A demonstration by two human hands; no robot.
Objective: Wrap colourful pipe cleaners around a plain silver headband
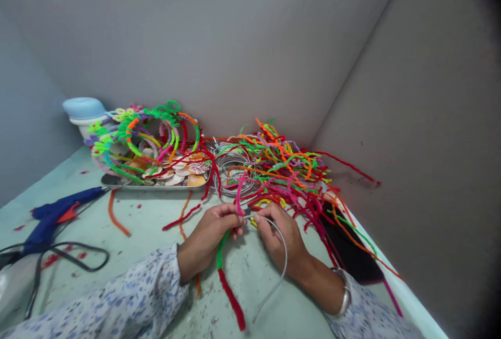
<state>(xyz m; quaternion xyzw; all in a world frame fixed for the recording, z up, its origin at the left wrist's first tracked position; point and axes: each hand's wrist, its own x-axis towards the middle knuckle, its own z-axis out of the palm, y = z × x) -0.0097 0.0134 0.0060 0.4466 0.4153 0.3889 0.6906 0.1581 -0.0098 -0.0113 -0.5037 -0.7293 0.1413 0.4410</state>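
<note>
My left hand (pixel 213 232) pinches a curved grey wire near the middle of the table. A pink fuzzy stem (pixel 240 193) rises from its fingertips. Below that hand the wrapped part of the band hangs down, green (pixel 222 250) near the fingers and red (pixel 233 300) at the lower end. My right hand (pixel 282 234) is closed on the same wire, close to the left fingertips. From there the bare wire (pixel 285 255) arcs down to the right and back toward the table front. A bit of yellow stem shows between the hands.
Behind lies a metal tray (pixel 156 188) of shells with colourful wrapped hoops (pixel 129 135). Coiled wire (pixel 235 172) and a heap of fuzzy stems (pixel 289 161) lie right of it. A blue glue gun (pixel 50 219) with cable is left, a blue-lidded container (pixel 84 109) back left, a dark flat object (pixel 352 250) right.
</note>
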